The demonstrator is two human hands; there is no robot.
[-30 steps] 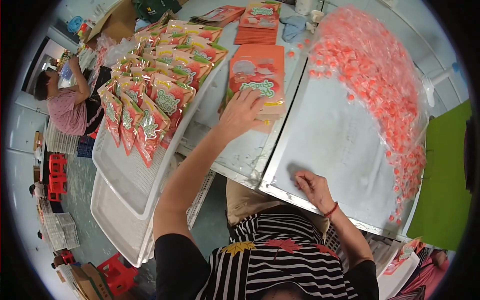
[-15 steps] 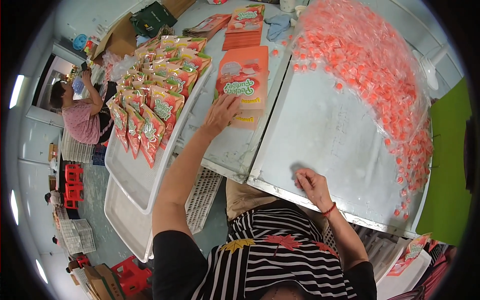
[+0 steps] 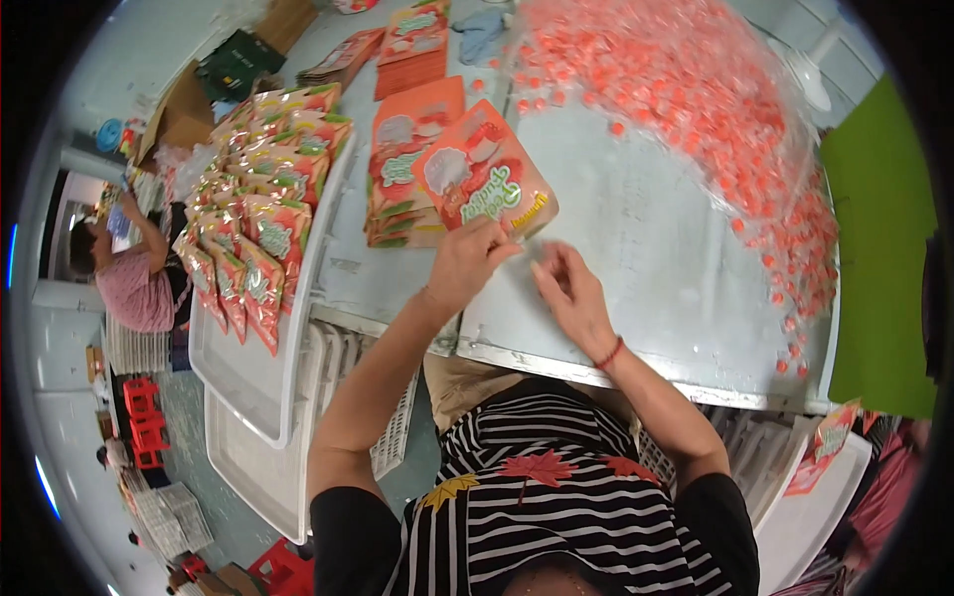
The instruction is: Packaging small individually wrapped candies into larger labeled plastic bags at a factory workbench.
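My left hand (image 3: 469,260) is closed on the lower edge of a flat pink candy pouch (image 3: 487,164), pinching it between thumb and fingers. The pouch is tilted above the table, over the seam between its two tops. Just right of its lower corner is my right hand (image 3: 574,296), fingers bent and loosely apart, holding nothing that I can see; its fingertips are slightly blurred. Behind the raised pouch lies a fanned stack of matching pouches (image 3: 393,149). A large heap of wrapped pink candies (image 3: 696,109) spreads across the far and right side of the table.
On my left, a white tray (image 3: 243,372) bears rows of filled pouches (image 3: 263,233). Further pouch piles (image 3: 412,50) and a blue cloth (image 3: 481,38) lie at the back. A green panel (image 3: 884,248) borders the right. Another person (image 3: 134,278) is at far left.
My left hand has lifted a pouch off the stack and brought it rightward. My right hand has moved up and left toward its lower corner. The whole view has shifted.
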